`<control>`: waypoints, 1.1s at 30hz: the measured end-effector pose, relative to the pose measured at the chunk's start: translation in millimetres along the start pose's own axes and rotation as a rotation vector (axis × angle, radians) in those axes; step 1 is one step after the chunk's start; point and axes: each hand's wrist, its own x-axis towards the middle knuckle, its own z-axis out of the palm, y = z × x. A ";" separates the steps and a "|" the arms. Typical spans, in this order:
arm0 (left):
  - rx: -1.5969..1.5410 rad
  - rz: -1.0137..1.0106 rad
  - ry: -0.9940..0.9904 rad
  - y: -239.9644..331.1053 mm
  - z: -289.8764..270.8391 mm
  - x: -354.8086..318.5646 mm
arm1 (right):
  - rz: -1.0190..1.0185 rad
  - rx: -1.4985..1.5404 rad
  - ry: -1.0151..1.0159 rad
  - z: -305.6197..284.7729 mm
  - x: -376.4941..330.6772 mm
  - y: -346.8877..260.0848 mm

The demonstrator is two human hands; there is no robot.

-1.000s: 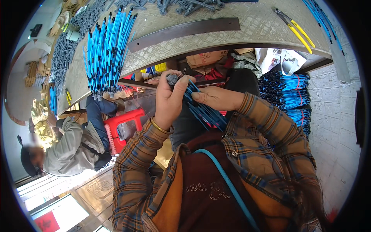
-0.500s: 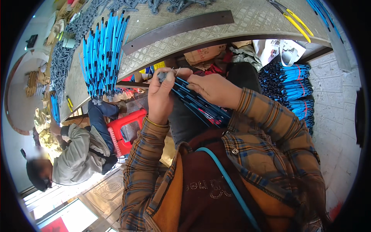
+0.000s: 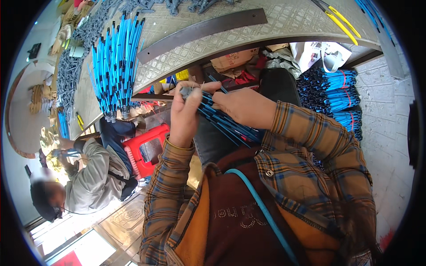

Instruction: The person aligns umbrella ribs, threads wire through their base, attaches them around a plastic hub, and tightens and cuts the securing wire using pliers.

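Above my lap, my left hand [image 3: 184,113] is closed round a grey plastic fitting [image 3: 185,91] at the head of a bunch of thin blue rods with black sections [image 3: 226,120]. The bunch slants down to the right across my lap. Against the bunch, just right of the fitting, my right hand [image 3: 246,106] is closed with its fingertips on the rods. One rod end sticks up past those fingers. The right fingers partly hide where the rods meet the fitting.
On the patterned table lie a fan of blue rod bundles [image 3: 116,66], a dark metal strip [image 3: 202,34], yellow-handled pliers [image 3: 341,24] and heaped grey fittings [image 3: 71,73]. Tied rod bundles [image 3: 339,99] are stacked at right. A person [image 3: 95,173] sits at left near a red stool [image 3: 146,148].
My right hand has shifted slightly left, and a rod end now shows above its fingers. My left hand keeps the fitting. The person at left has moved their arms.
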 end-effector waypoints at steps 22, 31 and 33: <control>0.053 0.417 0.215 14.4 10.5 -19.3 | -0.109 0.065 0.137 18.8 -15.0 13.1; 0.794 0.383 0.035 -26.3 4.5 -17.1 | -0.255 0.018 0.372 -27.3 -14.3 -19.9; 0.756 0.370 0.005 -34.8 5.5 -16.8 | -0.346 -0.042 0.278 -28.6 -12.1 -20.1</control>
